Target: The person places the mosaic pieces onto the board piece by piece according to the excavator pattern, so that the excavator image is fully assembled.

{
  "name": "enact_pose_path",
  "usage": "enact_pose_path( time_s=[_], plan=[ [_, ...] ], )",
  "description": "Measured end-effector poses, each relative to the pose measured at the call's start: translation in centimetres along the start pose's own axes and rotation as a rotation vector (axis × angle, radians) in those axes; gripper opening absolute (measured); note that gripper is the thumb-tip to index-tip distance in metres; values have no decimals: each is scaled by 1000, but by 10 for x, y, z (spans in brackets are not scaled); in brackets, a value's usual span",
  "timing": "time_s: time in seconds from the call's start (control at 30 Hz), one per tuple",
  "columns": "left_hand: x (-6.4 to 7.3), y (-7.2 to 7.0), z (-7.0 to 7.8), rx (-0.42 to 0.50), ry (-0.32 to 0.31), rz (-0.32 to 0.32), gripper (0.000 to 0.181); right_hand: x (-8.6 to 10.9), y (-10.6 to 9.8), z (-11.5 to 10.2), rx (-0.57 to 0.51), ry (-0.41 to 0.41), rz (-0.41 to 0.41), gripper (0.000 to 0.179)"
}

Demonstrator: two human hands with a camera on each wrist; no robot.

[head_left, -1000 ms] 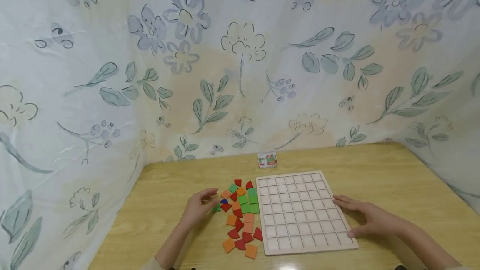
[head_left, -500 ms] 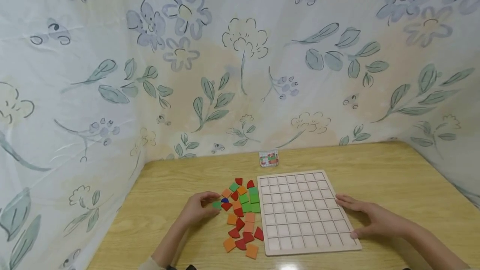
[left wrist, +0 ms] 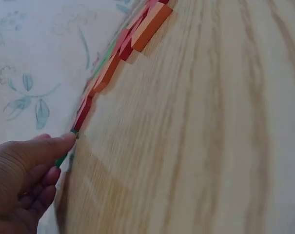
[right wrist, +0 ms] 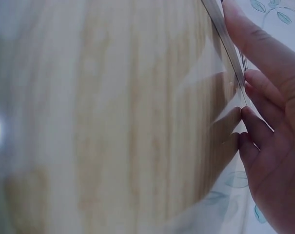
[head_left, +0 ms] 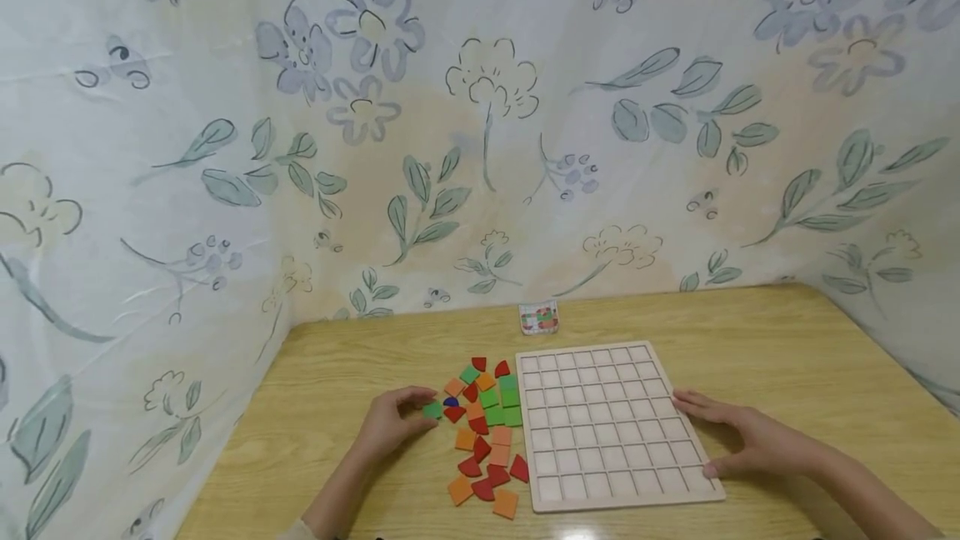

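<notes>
My left hand [head_left: 388, 423] pinches a small green square tile [head_left: 432, 410] between thumb and fingers, at the left side of a spread of coloured pieces. In the left wrist view the thumb covers much of that green tile [left wrist: 61, 160]. Right beside it lie a dark blue piece [head_left: 451, 402] and a red quarter-round piece [head_left: 454, 414]. On the other side, my right hand [head_left: 750, 440] rests along the right edge of a pale wooden grid board [head_left: 600, 423], its thumb at the near right corner. The right wrist view shows the fingers [right wrist: 257, 129] extended at the board's edge.
Several orange tiles [head_left: 505, 504], green tiles [head_left: 510, 397] and red quarter-round pieces [head_left: 519, 467] lie left of the board. A small patterned card [head_left: 539, 318] stands at the table's back edge. Floral cloth [head_left: 480, 148] hangs behind the wooden table [head_left: 360, 348].
The left fingers have come together on the green tile and drawn it slightly left, away from the blue piece. The right hand has stayed at the board's edge.
</notes>
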State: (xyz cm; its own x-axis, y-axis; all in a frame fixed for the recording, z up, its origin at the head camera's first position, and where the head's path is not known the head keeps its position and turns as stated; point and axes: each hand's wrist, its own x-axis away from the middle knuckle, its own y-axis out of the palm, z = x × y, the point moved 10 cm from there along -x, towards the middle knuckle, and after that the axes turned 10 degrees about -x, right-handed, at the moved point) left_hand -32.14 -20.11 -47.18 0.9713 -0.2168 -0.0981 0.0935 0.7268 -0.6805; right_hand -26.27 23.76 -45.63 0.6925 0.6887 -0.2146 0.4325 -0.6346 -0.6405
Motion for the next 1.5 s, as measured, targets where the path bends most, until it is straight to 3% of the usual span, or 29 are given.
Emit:
enact_pose_path(
  time_s=[0.17, 0.37, 0.7, 0.93, 1.13, 1.33, 1.5],
  plan=[
    [-3, -2, 5, -2, -29, 12, 38, 0, 1, 3, -26, 25, -9, 78],
    [-8, 4, 20, -46, 4, 5, 35, 1, 2, 7, -32, 48, -15, 79],
    [-20, 47, 54, -38, 93, -126, 28, 0, 0, 7, -4, 55, 7, 79],
    [-39, 76, 87, -15, 182, -109, 26, -3, -1, 7, -4, 88, -1, 79],
    [-56, 100, 111, 5, 208, -106, 27, -5, -2, 8, 2, 100, -5, 79],
    [-69, 121, 123, 1, 213, -143, 29, -4, -1, 9, 39, 101, -4, 80],
    [-71, 133, 127, -16, 214, -188, 29, -3, -2, 6, 49, 87, 5, 79]
  ],
)
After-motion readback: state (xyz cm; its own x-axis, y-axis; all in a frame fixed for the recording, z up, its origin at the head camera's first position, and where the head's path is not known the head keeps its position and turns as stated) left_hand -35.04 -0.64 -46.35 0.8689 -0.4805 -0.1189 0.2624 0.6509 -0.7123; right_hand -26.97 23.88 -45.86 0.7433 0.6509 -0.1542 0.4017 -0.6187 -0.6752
